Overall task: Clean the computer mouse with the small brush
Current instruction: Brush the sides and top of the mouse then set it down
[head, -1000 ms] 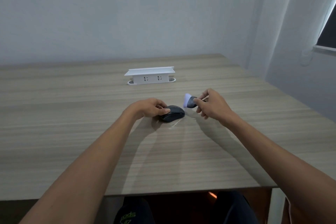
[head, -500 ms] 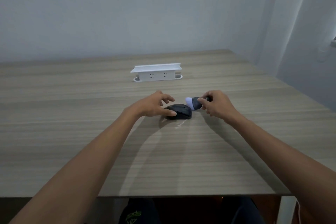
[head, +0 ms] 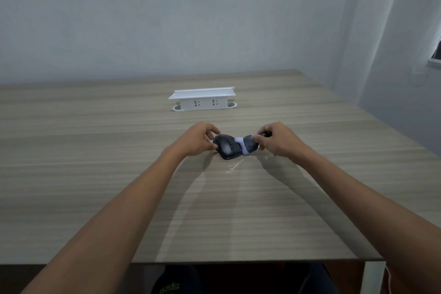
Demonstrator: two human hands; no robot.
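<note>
Since the last frame I've brought the brush onto the mouse. Left hand [head: 198, 139], fingers loosely curled, steadies the black mouse [head: 226, 148] just right of it on the table [head: 95, 174]. Right hand [head: 276, 139] pinches the small brush [head: 248, 147], pale bristles touching the mouse's right flank.

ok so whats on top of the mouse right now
The pale bristles of the small brush, held in the right hand, rest against the mouse on its right side. The left hand covers its left edge, so that part is hidden.
</note>
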